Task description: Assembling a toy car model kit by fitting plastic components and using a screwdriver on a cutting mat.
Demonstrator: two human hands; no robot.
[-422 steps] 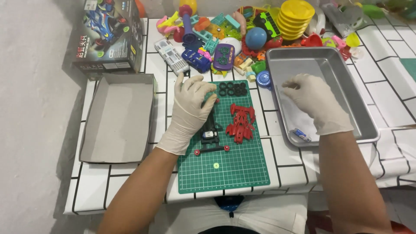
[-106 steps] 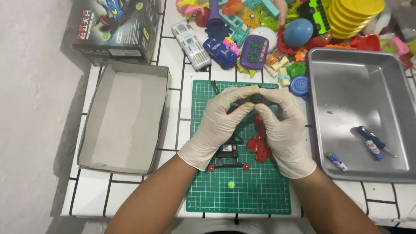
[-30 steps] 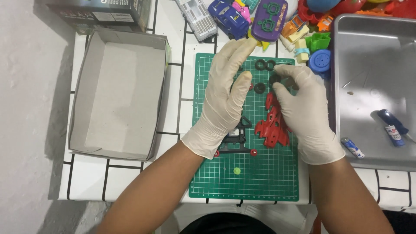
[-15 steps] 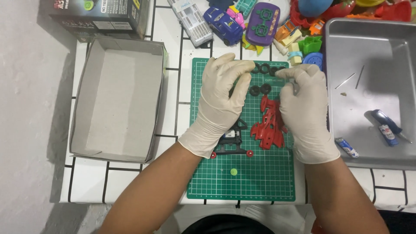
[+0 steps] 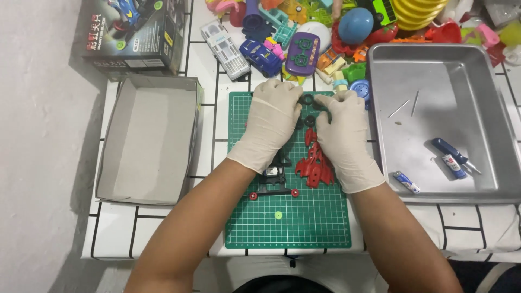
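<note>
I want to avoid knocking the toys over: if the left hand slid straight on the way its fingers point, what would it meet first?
Probably the small black tyres at the fingertips of the left hand, then the purple toy past the green cutting mat; depth is unclear.

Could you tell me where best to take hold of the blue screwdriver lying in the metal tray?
Probably by its thick blue handle, from straight above. The screwdriver lies flat on the tray floor with its thin tip pointing toward the right wall, and the handle end has open floor around it.

hands: left [image 5: 274, 122], right [image 5: 344, 135] | thin white disposable gloves | forearms bare
</note>
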